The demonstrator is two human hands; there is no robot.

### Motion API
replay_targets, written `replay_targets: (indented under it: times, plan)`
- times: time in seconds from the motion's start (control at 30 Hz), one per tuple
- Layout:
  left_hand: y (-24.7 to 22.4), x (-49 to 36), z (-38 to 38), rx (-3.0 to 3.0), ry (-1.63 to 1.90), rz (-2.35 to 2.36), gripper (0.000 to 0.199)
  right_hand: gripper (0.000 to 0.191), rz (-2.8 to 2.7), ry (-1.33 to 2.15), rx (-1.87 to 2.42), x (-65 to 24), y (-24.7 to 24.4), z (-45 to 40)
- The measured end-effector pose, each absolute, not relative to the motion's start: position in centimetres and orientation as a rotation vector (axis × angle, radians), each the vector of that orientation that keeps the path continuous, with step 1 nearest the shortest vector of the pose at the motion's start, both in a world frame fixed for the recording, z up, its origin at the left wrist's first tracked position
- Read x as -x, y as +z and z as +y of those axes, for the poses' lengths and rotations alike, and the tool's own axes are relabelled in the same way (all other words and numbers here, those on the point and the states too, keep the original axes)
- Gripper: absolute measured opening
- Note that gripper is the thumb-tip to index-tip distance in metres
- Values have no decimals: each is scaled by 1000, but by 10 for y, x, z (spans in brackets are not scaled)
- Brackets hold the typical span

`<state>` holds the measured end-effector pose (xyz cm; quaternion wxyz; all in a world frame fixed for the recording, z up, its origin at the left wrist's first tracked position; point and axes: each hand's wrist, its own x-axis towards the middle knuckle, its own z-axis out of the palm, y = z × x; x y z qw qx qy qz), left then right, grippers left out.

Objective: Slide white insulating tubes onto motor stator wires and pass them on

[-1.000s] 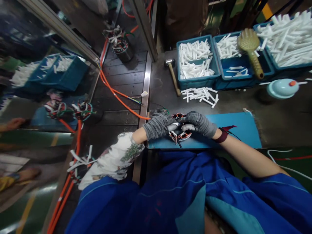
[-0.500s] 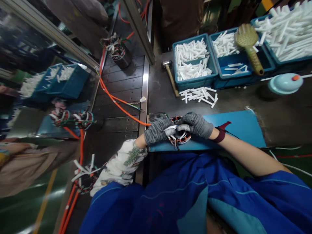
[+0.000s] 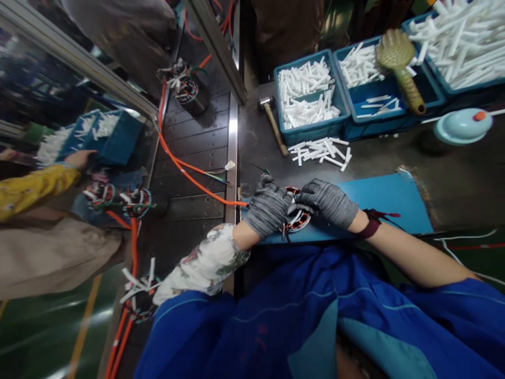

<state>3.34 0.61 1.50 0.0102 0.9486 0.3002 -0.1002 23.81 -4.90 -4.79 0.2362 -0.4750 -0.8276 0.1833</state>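
Observation:
On the blue mat (image 3: 379, 200) in front of me sits a motor stator (image 3: 300, 222), a ring with orange and white windings and dark leads. My left hand (image 3: 270, 208), in a grey knit glove, is closed at the stator's upper left, its fingers bent. From the right, my right hand (image 3: 329, 202), gloved the same way, has its fingers pinched over the ring's top. Both sets of fingertips meet above the ring's opening and partly cover it. Whatever small piece lies between them is hidden. An orange cable (image 3: 197, 181) runs up to my left hand.
A loose pile of white tubes (image 3: 321, 151) lies beyond my hands, beside a hammer (image 3: 275, 126). Behind stand blue bins (image 3: 315, 129) of tubes, a scoop (image 3: 398, 58) and a light-blue lidded cup (image 3: 461, 126). Left, a co-worker's hand (image 3: 81, 158) reaches another bin near more stators (image 3: 136, 202).
My left hand has shifted right and turned more palm-down over the stator. My right hand moved slightly right. A co-worker's yellow-sleeved arm has come to the bins at left.

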Motion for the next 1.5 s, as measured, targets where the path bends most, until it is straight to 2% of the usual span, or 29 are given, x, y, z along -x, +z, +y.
replay_targets:
  times: [0.17, 0.43, 0.5, 0.57, 0.67, 0.8, 0.9, 0.97, 1.1, 1.2, 1.3, 1.37, 1.4, 1.5]
  plan:
    - [17, -42, 15, -2967, -465, 621, 34, 46, -1865, 921, 1169, -258, -57, -38]
    - [13, -47, 15, -3041, -285, 608, 32, 44, -1734, 941, 1220, -257, -57, -43]
    - [13, -21, 17, -3071, -75, 720, 46, 44, -1699, 926, 1265, -263, -55, -53]
    - [9, 14, 22, -3067, 102, 746, 74, 46, -1709, 940, 1315, -267, -57, -66]
    - [-12, 56, 34, -3053, 63, 513, 89, 54, -1844, 984, 1393, -260, -69, -81]
    - [-50, 65, 35, -2970, 86, 515, 58, 56, -2023, 717, 1531, -243, -87, -81]
    - [-55, 49, 14, -2945, 55, 725, 52, 51, -2078, 483, 1504, -255, -89, -68]
    - [-45, 33, -11, -2912, -77, 955, 61, 45, -2011, 299, 1591, -276, -87, -54]
    - [-20, -6, -61, -2681, -317, 1441, 90, 31, -1817, 13, 2033, -317, -88, -18]
    - [-13, -28, -76, -2513, -224, 1588, 105, 20, -1818, 30, 2166, -326, -91, 0]
    - [-15, -27, -74, -2347, -146, 1565, 119, 19, -1746, 76, 2029, -316, -87, -9]
    - [-19, -14, -73, -2315, -10, 1468, 116, 26, -1635, 176, 1876, -304, -78, -31]
    - [-21, -6, -73, -2339, 115, 1411, 109, 29, -1581, 258, 1794, -298, -71, -45]
    - [-26, 17, -77, -2448, 540, 1191, 68, 34, -1497, 503, 1609, -282, -50, -87]
